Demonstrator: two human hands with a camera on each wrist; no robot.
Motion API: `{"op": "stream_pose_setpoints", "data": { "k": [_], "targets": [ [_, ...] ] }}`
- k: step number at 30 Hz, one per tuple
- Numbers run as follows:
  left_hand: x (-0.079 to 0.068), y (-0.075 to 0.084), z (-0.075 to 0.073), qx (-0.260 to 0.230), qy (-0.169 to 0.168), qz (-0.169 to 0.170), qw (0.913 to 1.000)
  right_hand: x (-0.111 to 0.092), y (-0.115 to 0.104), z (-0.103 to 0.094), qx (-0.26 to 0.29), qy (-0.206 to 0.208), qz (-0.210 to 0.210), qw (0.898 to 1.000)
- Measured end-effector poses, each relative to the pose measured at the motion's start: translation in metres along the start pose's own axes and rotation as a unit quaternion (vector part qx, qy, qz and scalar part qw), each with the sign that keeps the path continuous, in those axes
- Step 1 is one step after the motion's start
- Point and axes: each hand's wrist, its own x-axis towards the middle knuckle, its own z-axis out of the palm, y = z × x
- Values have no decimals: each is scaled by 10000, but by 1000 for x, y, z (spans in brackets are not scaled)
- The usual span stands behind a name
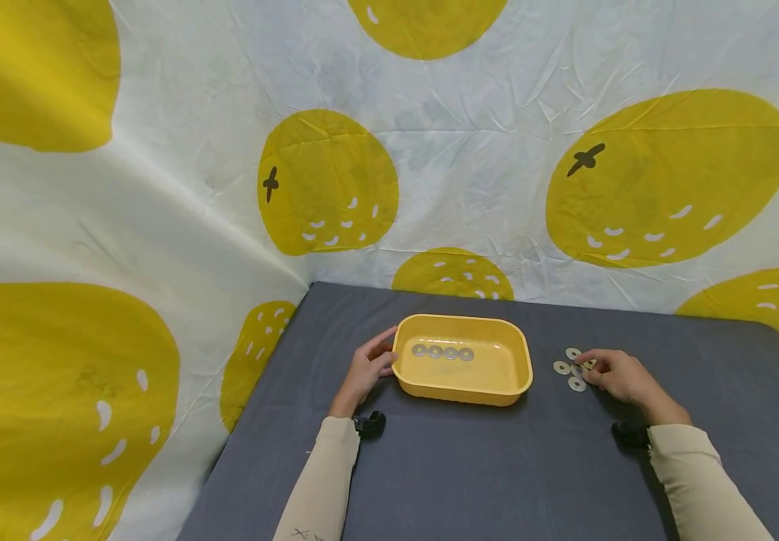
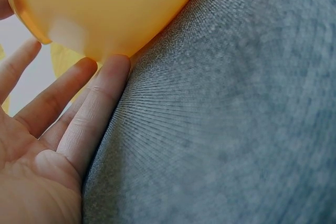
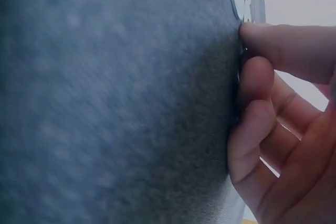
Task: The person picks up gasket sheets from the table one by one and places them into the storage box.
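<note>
A yellow plastic tray (image 1: 463, 392) sits on the dark grey cloth, with a row of several flat metal washers (image 1: 436, 352) along its bottom. At the tray's left end, my left hand (image 1: 369, 364) touches the outer wall and rim with spread, mostly straight fingers; their fingertips (image 2: 118, 64) meet the wall low by the cloth. To the right of the tray lies a cluster of loose washers (image 1: 561, 367). Over this cluster, my right hand (image 1: 622, 376) has thumb and finger around one washer at cloth level. In the right wrist view the remaining fingers (image 3: 254, 129) are curled against the cloth.
Grey cloth (image 1: 470, 466) covers the table, reaching back to a white curtain (image 1: 470, 173) with yellow fruit shapes. The curtain also runs along the left side. Dark straps with small devices (image 1: 370, 425) circle both wrists below beige sleeves (image 1: 321, 481).
</note>
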Motion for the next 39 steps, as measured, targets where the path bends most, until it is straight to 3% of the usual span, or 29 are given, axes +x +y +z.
{"op": "stream_pose_setpoints", "data": {
  "k": [11, 25, 31, 39],
  "targets": [
    [1, 1, 0, -6, -57, 91, 9999, 4, 0, -3, 40, -276, -52, 9996],
    [1, -2, -1, 43, 3, 48, 10000, 1, 1, 1, -291, 352, 72, 9989],
    [-1, -1, -2, -80, -136, 167, 9997, -1, 0, 3, -385, 532, 22, 9978],
    [0, -1, -3, -171, -280, 141, 9994, -8, -5, 2, -166, 641, 110, 9977]
  ]
}}
